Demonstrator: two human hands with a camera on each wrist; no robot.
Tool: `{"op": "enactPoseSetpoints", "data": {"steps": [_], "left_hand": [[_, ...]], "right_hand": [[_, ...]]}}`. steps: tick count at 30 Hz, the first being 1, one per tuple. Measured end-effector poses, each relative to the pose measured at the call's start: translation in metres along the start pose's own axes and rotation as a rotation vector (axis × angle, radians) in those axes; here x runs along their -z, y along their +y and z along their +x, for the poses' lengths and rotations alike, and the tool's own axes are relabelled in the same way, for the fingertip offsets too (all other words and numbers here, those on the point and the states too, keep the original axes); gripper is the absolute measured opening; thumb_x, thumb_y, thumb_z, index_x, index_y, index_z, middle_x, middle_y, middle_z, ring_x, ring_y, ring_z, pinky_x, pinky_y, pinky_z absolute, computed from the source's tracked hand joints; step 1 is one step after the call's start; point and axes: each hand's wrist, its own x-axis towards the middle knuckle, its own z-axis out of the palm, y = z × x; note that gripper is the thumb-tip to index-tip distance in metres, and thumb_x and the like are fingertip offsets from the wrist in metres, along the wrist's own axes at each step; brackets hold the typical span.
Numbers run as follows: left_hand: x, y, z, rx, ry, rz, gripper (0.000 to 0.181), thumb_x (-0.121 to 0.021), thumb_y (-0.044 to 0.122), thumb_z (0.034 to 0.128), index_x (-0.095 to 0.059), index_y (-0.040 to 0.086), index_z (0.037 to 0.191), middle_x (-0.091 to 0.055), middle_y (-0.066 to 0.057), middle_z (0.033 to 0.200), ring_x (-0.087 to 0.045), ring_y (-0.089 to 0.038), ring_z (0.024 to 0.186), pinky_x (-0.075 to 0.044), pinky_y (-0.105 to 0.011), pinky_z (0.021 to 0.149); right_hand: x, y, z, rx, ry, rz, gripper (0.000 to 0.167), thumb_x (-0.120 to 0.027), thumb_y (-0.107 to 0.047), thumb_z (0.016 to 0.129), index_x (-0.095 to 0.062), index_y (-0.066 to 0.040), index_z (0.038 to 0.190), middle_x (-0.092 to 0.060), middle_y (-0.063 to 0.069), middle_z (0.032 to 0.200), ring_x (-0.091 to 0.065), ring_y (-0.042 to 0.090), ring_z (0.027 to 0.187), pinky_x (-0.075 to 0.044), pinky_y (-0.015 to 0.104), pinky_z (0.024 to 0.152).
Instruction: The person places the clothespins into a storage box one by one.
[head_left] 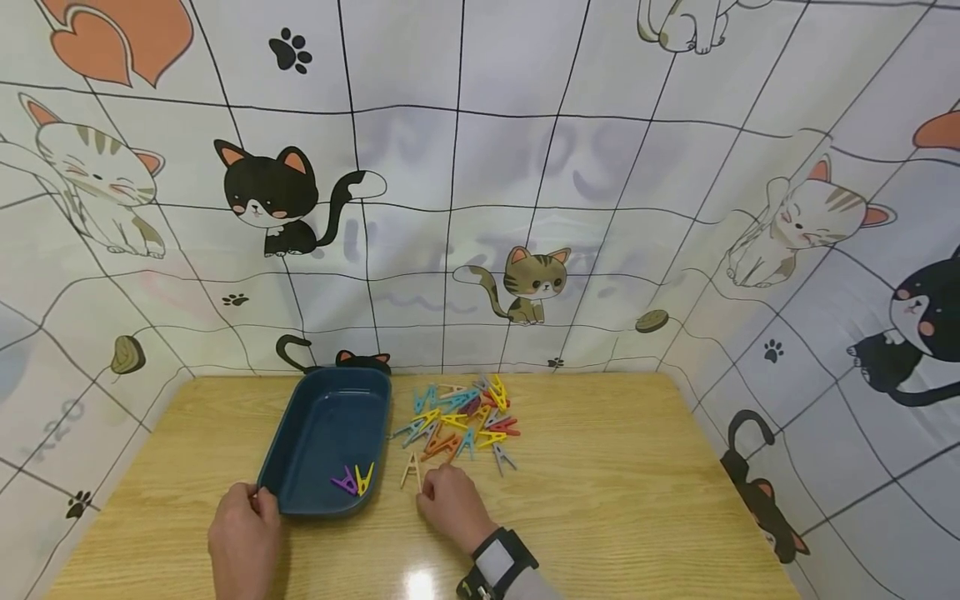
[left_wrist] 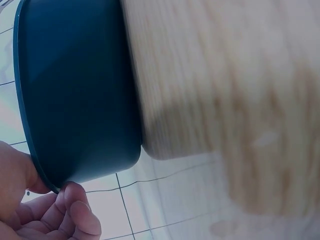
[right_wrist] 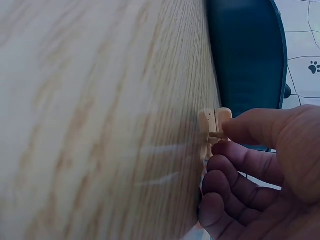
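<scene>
Wood table [head_left: 600, 483] against cat-print backdrop [head_left: 408, 233], left hand [head_left: 243, 533] gripping blue tray [head_left: 322, 433] by near left corner, right hand [head_left: 455, 504], fingers curled, pinching beige clothespin [right_wrist: 205, 122] beside tray, purple clip [head_left: 347, 481], yellow clip [head_left: 363, 480] inside, coloured clip pile [head_left: 453, 420] beyond.

My left hand [head_left: 243, 533] pinches between its thumb [left_wrist: 21, 166] and bent fingers [left_wrist: 75, 200]. My right hand [head_left: 456, 506] extends forward and inward, thumb [right_wrist: 257, 126] and index finger [right_wrist: 245, 155] pinching, the other fingers [right_wrist: 227, 187] curled loosely alongside.

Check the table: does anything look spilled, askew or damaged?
Nothing stands out: the blue tray is upright, the left hand gripping its rim, and the clothespins piled beside it show no obvious breakage.
</scene>
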Motion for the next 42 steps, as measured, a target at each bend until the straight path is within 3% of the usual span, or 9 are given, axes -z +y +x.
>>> {"op": "enactPoseSetpoints", "data": {"steps": [12, 25, 33, 42], "left_hand": [[0.0, 0.0, 0.0, 0.026, -0.021, 0.007, 0.015, -0.055, 0.001, 0.0942, -0.062, -0.013, 0.093, -0.058, -0.023, 0.077, -0.058, -0.036, 0.067, -0.042, -0.044, 0.057], [0.0, 0.002, 0.0, -0.009, 0.006, -0.018, 0.013, -0.056, 0.0, 0.0933, -0.062, -0.012, 0.091, -0.058, -0.021, 0.075, -0.057, -0.036, 0.066, -0.042, -0.045, 0.058], [-0.001, -0.001, 0.0, -0.033, 0.04, -0.024, 0.012, -0.057, -0.002, 0.0913, -0.062, -0.012, 0.089, -0.058, -0.022, 0.074, -0.057, -0.037, 0.065, -0.041, -0.046, 0.057], [-0.001, -0.001, 0.0, -0.029, 0.034, -0.024, 0.01, -0.058, -0.002, 0.0916, -0.062, -0.011, 0.089, -0.058, -0.021, 0.074, -0.057, -0.036, 0.065, -0.042, -0.046, 0.058]], "right_hand": [[-0.006, 0.006, 0.004, 0.0, 0.018, 0.003, 0.028, -0.072, -0.006, 0.083, -0.058, -0.015, 0.06, -0.045, -0.011, 0.058, -0.039, 0.003, 0.054, -0.033, 0.021, 0.053], [-0.005, 0.015, 0.005, -0.059, 0.036, 0.086, 0.018, -0.068, -0.006, 0.084, -0.068, -0.014, 0.068, -0.058, -0.01, 0.064, -0.05, 0.002, 0.06, -0.042, 0.023, 0.059], [0.007, 0.015, 0.009, -0.108, 0.026, 0.158, 0.015, -0.066, -0.007, 0.088, -0.071, -0.012, 0.074, -0.058, -0.009, 0.069, -0.05, 0.004, 0.065, -0.043, 0.024, 0.062], [0.02, 0.002, 0.017, -0.008, 0.101, 0.138, 0.016, -0.07, -0.009, 0.092, -0.072, -0.011, 0.076, -0.061, -0.008, 0.07, -0.05, 0.002, 0.065, -0.044, 0.021, 0.061]]}}
